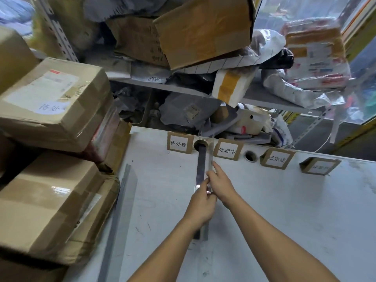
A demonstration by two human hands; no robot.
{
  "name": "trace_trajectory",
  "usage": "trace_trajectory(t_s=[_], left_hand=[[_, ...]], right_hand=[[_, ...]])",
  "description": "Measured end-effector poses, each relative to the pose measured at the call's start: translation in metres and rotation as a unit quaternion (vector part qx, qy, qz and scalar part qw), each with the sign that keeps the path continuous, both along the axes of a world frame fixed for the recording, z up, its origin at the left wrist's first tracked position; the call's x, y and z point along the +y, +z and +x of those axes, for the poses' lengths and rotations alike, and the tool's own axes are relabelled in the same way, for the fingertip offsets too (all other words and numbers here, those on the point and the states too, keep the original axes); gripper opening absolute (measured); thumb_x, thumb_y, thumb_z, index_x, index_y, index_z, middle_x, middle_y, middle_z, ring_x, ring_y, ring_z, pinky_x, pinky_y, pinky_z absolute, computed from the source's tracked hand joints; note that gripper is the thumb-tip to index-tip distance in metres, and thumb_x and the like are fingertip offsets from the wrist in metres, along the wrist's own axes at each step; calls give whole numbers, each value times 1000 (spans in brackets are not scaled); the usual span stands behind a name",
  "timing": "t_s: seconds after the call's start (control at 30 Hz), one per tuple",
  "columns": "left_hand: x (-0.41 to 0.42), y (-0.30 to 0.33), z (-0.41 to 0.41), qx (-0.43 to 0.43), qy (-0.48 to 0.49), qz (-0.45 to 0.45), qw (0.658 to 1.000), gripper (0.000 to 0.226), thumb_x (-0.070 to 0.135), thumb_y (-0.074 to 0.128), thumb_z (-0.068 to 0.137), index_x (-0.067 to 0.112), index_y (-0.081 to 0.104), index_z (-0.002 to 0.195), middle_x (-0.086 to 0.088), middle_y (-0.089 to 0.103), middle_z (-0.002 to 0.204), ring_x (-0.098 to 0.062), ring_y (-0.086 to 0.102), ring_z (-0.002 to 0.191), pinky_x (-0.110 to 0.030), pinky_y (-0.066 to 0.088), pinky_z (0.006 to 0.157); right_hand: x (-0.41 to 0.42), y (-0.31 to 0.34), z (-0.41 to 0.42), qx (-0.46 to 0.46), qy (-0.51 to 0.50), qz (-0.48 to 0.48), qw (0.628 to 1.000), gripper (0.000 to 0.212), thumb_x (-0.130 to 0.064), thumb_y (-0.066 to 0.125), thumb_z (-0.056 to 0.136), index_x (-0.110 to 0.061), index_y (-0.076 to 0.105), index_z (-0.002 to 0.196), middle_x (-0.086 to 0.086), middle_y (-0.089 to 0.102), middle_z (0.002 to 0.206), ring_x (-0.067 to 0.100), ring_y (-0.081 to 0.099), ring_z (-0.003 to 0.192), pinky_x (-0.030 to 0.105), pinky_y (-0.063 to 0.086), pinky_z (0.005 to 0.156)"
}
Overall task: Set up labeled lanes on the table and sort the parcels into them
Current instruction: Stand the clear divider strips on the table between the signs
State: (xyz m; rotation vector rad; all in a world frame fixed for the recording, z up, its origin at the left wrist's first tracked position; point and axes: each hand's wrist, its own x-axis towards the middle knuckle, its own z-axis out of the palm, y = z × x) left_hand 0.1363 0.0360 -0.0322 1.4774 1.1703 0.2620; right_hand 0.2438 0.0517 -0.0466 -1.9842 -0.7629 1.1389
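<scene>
A long metal angle strip lies lengthwise on the white table, running from the round hole at the back edge toward me. My left hand is closed around its near part. My right hand rests on it just beyond, fingers pointing along the strip. Several cardboard label cards stand along the back edge; the first label card is left of the strip and the second label card is right of it. A second metal strip lies flat at the table's left edge.
Taped cardboard parcels are stacked on the left, overhanging the table edge; a lower parcel sits beneath them. A cluttered shelf of boxes and bags stands behind the table. Two more label cards stand at the back right.
</scene>
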Motion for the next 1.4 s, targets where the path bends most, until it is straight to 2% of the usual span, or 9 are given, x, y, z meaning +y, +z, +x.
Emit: trace_trajectory(t_s=[0.07, 0.13, 0.37, 0.5, 0.7, 0.9, 1.1, 1.2, 1.4], left_hand=[[0, -1, 1, -8, 4, -6, 1000, 50, 23, 44, 104, 32, 30, 151, 0, 53, 144, -18, 55, 126, -29, 47, 97], [-1, -2, 1, -14, 11, -6, 1000, 48, 24, 48, 103, 30, 34, 148, 0, 52, 144, -17, 54, 128, -28, 47, 98], [-5, -9, -2, -18, 0, 1, 1000, 51, 34, 52, 100, 34, 33, 148, 4, 50, 144, -17, 51, 131, -22, 41, 90], [-6, -11, -5, -28, -2, -13, 1000, 55, 36, 55, 98, 37, 31, 147, 7, 50, 143, -16, 50, 131, -22, 42, 89], [-9, -13, -9, -36, -7, -14, 999, 56, 36, 57, 95, 37, 33, 146, 7, 49, 146, -10, 48, 127, -23, 40, 91], [-10, -13, -10, -18, -7, -14, 1000, 65, 40, 57, 96, 37, 26, 153, 6, 38, 156, -19, 40, 141, -35, 41, 107], [-14, -14, -13, 7, -37, -17, 999, 62, 38, 54, 98, 38, 24, 152, 4, 37, 157, -21, 42, 140, -36, 40, 107], [-17, -14, -15, 15, -57, -29, 998, 64, 34, 53, 97, 36, 23, 153, 5, 38, 156, -23, 43, 139, -36, 41, 106], [-18, -12, -25, 31, -43, -19, 998, 63, 21, 47, 100, 34, 20, 154, 3, 40, 155, -22, 46, 136, -31, 42, 101]], right_hand=[[0, 0, -1, 10, -5, 1, 1000, 55, -31, 43, 101, -29, 29, 154, -4, 57, 121, 13, 58, 104, 29, 53, 84], [-1, -3, 1, 19, -17, -1, 1000, 58, -33, 48, 99, -29, 29, 154, -2, 61, 117, 18, 59, 107, 43, 52, 96], [-6, -6, 0, 21, -12, -11, 1000, 65, -41, 52, 98, -28, 24, 155, 9, 44, 151, 29, 47, 134, 50, 42, 110], [-8, -7, -1, 25, -8, -20, 999, 63, -43, 52, 98, -24, 29, 153, 9, 46, 150, 31, 48, 133, 52, 44, 108], [-10, -7, -1, 15, -17, -26, 999, 70, -45, 52, 98, -25, 20, 157, 11, 42, 153, 33, 49, 133, 52, 43, 109], [-17, -6, 3, 15, -36, -22, 999, 72, -47, 53, 96, -22, 21, 156, 9, 38, 156, 29, 44, 137, 49, 40, 111], [-24, -3, 4, -23, -2, -26, 999, 61, -22, 43, 100, -28, 21, 156, 10, 39, 155, 27, 49, 130, 39, 54, 92], [-21, 0, -1, -61, 33, -28, 997, 61, -18, 41, 100, -29, 22, 156, 11, 42, 153, 31, 52, 128, 46, 52, 99], [-16, -2, -14, -69, 49, -20, 996, 61, -19, 44, 99, -28, 23, 156, 11, 43, 152, 29, 54, 126, 43, 52, 100]])
